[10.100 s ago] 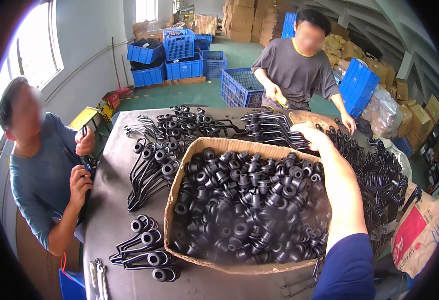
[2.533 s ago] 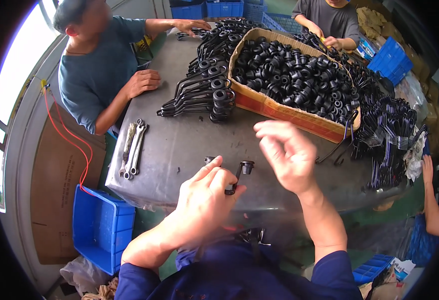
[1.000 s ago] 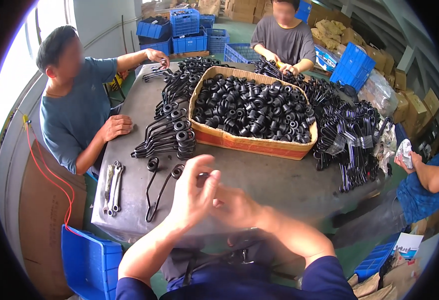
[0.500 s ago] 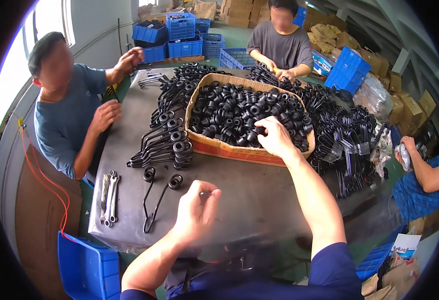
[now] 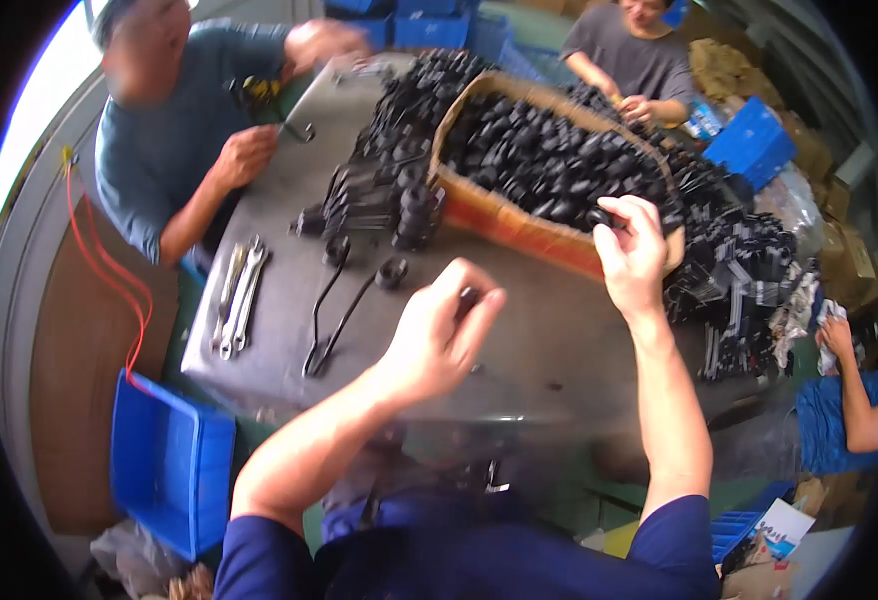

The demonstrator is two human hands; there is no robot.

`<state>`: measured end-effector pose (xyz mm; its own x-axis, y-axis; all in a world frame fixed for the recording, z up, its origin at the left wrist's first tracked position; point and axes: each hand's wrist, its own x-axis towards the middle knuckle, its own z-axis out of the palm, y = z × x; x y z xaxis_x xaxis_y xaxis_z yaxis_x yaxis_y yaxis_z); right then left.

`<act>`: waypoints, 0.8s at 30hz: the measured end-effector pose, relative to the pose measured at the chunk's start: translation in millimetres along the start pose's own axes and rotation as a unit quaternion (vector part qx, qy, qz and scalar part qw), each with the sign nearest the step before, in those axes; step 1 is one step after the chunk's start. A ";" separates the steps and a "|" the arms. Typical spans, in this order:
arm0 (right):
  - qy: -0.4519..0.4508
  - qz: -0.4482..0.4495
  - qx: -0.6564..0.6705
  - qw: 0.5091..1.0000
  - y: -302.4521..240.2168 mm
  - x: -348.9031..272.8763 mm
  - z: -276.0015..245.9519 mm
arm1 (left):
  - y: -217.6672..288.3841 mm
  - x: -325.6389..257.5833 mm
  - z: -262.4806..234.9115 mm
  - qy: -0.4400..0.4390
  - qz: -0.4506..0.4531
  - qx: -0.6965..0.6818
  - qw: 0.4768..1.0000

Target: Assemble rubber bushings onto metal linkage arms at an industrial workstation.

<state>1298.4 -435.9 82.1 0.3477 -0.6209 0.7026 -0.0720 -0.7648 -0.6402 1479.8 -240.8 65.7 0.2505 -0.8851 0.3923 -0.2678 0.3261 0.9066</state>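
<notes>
My right hand (image 5: 631,253) is at the near rim of the cardboard box (image 5: 519,215) and pinches a small black rubber bushing (image 5: 599,215). The box is heaped with several black bushings (image 5: 549,165). My left hand (image 5: 439,330) hovers above the grey table (image 5: 279,300) with its fingers curled around a small dark part (image 5: 467,296). Two black metal arms with ring ends (image 5: 344,305) lie on the table just left of my left hand.
A stack of black arms (image 5: 379,205) lies left of the box, more black parts (image 5: 749,270) on the right. Wrenches (image 5: 239,295) rest near the table's left edge. A blue crate (image 5: 164,465) sits below. One person sits left, another at the far side, a third at right.
My right hand has pulled back from inside the box to its near rim, now with a bushing in its fingers. My left hand rose from the table. The view tilted.
</notes>
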 end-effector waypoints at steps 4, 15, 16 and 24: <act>-0.182 -0.107 -0.093 0.973 -67.1 -61.5 27.4 | 2.7 -2.3 -3.0 0.006 -0.042 -0.014 0.999; -0.312 0.066 0.041 0.947 -60.3 -125.4 56.3 | -1.4 -9.8 0.0 0.013 0.056 -0.009 0.998; -0.318 0.075 0.046 0.944 -62.6 -125.7 55.4 | 0.3 -11.0 -0.8 0.009 0.044 -0.012 0.999; -0.351 0.104 0.007 0.930 -59.8 -121.3 58.3 | -1.2 -9.8 -0.7 -0.012 0.068 -0.015 0.998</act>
<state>1315.1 -304.9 17.1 0.8532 -0.4863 0.1888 -0.1966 -0.6350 -0.7471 1478.3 -232.3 60.9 0.1919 -0.8392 0.5088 -0.2707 0.4530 0.8494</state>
